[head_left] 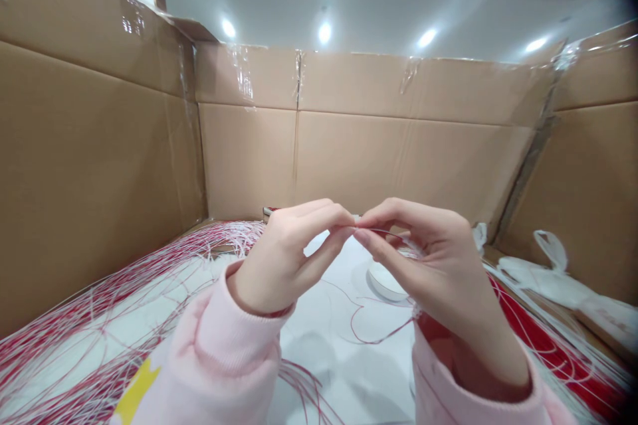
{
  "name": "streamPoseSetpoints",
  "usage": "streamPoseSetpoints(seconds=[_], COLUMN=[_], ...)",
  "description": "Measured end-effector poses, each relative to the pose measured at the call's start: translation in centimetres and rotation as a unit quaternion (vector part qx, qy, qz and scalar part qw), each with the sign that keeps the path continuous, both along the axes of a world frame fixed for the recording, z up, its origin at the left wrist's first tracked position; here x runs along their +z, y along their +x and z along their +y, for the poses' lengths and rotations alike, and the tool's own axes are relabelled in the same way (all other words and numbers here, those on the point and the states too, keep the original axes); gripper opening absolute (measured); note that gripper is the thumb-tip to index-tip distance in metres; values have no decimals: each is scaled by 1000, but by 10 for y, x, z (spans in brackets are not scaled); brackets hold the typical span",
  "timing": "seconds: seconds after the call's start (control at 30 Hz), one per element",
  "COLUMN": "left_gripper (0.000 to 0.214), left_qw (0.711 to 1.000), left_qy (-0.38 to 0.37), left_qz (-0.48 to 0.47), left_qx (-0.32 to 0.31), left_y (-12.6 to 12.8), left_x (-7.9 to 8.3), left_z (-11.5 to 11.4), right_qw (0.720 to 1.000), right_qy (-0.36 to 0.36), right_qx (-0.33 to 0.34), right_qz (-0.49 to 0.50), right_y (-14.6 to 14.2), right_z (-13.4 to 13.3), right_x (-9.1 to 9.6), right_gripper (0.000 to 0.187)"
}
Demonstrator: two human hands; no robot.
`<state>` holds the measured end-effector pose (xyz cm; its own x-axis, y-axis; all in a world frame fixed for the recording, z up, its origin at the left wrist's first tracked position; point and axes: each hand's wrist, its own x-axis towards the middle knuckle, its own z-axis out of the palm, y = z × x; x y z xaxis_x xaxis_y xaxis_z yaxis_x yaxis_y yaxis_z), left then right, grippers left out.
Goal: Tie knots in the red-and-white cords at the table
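Observation:
My left hand (289,252) and my right hand (428,249) are raised over a white table (339,345), fingertips meeting in a pinch. Both pinch a thin red thread (379,335) that hangs down from the right hand and loops above the table. Pink sleeves (219,358) cover both wrists. Behind the right hand lies a white round roll (386,282), partly hidden by the fingers.
Bundles of red and white threads (100,305) spread over the table's left side, more red threads (538,339) along the right. Cardboard walls (359,146) enclose the table on three sides. White plastic bags (553,272) lie at the right wall.

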<state>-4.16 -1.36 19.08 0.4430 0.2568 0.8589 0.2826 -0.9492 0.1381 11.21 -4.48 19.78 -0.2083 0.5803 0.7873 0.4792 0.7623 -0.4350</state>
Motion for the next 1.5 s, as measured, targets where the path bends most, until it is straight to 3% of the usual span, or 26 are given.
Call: streamPoseSetpoints(seconds=[0.23, 0.4, 0.63, 1.07, 1.27, 1.5], left_gripper=[10, 8, 9, 12, 13, 20], left_qw=[997, 990, 989, 989, 985, 952], left_qy=[2, -26, -40, -35, -117, -227], left_qz=[-73, -132, -144, -143, -109, -118], left_qx=[33, 28, 17, 27, -61, -166], left_y=[-1, -3, -2, 3, 16, 29], left_x=[0, -3, -4, -6, -13, -20], left_z=[1, 5, 8, 10, 14, 17], right_qw=[999, 998, 994, 996, 997, 983], right_qy=[-28, -42, -75, -78, -27, -87], right_qx=[-16, 44, 73, 45, -7, 70], right_qz=[-2, 27, 41, 1, 71, 144], right_y=[7, 11, 9, 15, 13, 4], right_z=[-1, 0, 7, 5, 4, 15], right_x=[2, 5, 3, 4, 5, -2], right_gripper=[7, 5, 5, 7, 6, 9])
